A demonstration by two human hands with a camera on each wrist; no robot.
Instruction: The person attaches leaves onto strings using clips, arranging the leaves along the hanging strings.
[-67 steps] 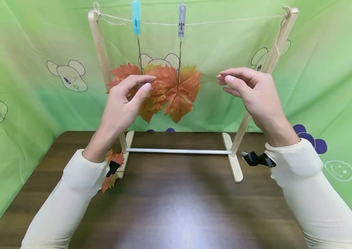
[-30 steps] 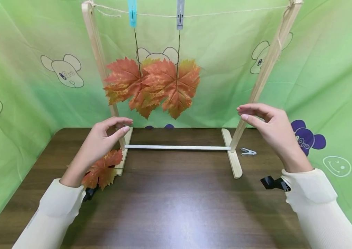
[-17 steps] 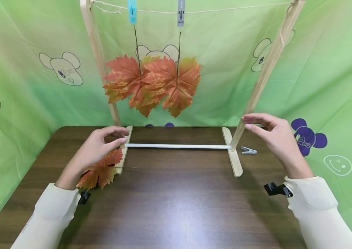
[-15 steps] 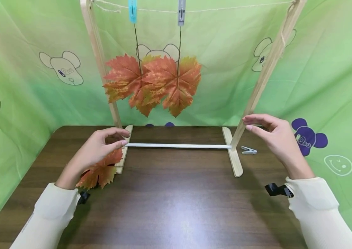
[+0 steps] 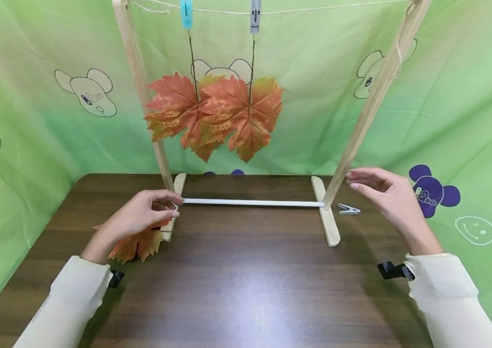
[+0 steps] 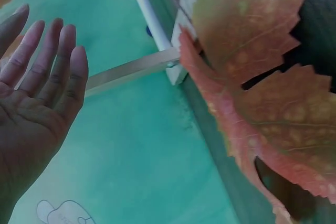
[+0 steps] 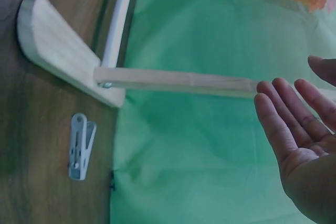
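Observation:
My left hand [image 5: 147, 210] hovers over an orange artificial maple leaf [image 5: 137, 244] that lies by the rack's left foot; its fingers are relaxed and hold nothing. In the left wrist view that leaf [image 6: 283, 114] looms large, apart from the palm. Beside the right post my right hand [image 5: 385, 195] hangs in the air with loose fingers, holding nothing. A grey clothespin [image 5: 349, 209] lies on the table below it, also seen in the right wrist view as a pale clothespin [image 7: 81, 148]. Two more leaves hang from the string, under a blue clothespin [image 5: 186, 14] and a grey one.
The wooden rack has a left post [image 5: 141, 87], a right post [image 5: 369, 106], a white crossbar [image 5: 250, 202] and a string [image 5: 315, 8] across the top. Hanging leaves [image 5: 250, 116] overlap left of centre. Green printed cloth surrounds the brown table [image 5: 246, 280].
Both hands have come down from beside the hanging leaves, the left toward the lying leaf, the right outward past the right post. The head view has tilted lower. Nothing was picked up.

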